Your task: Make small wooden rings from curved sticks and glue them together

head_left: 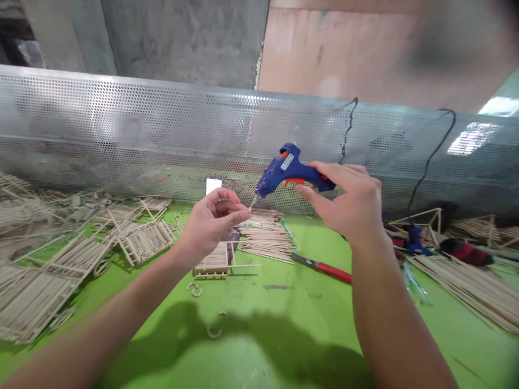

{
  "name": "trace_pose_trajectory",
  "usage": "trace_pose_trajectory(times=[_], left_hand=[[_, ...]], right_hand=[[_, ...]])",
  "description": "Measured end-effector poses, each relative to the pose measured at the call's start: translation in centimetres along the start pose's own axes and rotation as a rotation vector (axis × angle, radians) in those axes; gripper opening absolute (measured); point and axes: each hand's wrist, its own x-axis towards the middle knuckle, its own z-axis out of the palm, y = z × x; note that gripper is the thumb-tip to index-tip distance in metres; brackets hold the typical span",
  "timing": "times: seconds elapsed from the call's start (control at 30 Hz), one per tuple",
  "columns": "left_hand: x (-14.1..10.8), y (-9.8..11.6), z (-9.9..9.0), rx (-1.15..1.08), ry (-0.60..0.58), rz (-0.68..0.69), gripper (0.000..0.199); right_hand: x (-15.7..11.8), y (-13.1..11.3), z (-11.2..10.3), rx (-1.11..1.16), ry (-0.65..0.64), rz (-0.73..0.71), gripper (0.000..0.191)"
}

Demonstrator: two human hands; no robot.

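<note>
Probably so that the nozzle (255,199) meets it precisely, the left hand (214,220) pinches a small pale piece (250,209) at its fingertips (244,215), above the table (312,302) toward the far edge, while the right hand (353,202), clasped around the handle (314,175), holds the blue glue gun (279,174) tilted downward.

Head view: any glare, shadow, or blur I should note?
Head view: bright glare at right on the perforated metal panel; soft dark shadows across the near green tabletop; grey blur toward the top-right corner; wooden sticks at far left look smeared; the blue hot glue gun in the right hand looks fairly sharp.
</note>
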Motion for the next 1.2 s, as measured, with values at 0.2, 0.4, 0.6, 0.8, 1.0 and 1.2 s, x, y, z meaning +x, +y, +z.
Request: trace_pose_trajectory(times=[0.2,0.4,0.6,0.8,1.0,1.2], left_hand=[[0.1,0.1,-0.1,0.03,-0.005,-0.005,0.032],[0.0,0.4,-1.1,0.107,0.026,-0.01,0.035],[-2.1,-0.7,-6.6,0.434,0.037,-0.063,0.04],[-4.9,-3.3,-10.6,0.549,0.08,-0.231,0.037],[-6.8,-4.9,-10.4,0.555,0.023,-0.358,0.022],[-8.5,-5.8,-9.9,0.516,-0.064,-0.367,0.023]], right_hand=[[-0.1,0.1,0.3,-0.004,0.011,0.022,0.033],[-0.6,2.5,-0.2,-0.21,0.082,0.212,0.041],[-4.5,14.4,-0.3,-0.318,-0.175,0.326,0.056],[-10.2,21.8,3.0,0.068,-0.547,0.018,0.054],[-11.3,20.0,5.9,0.243,-0.687,-0.126,0.064],[-9.7,11.2,7.3,0.265,-0.684,-0.067,0.046]])
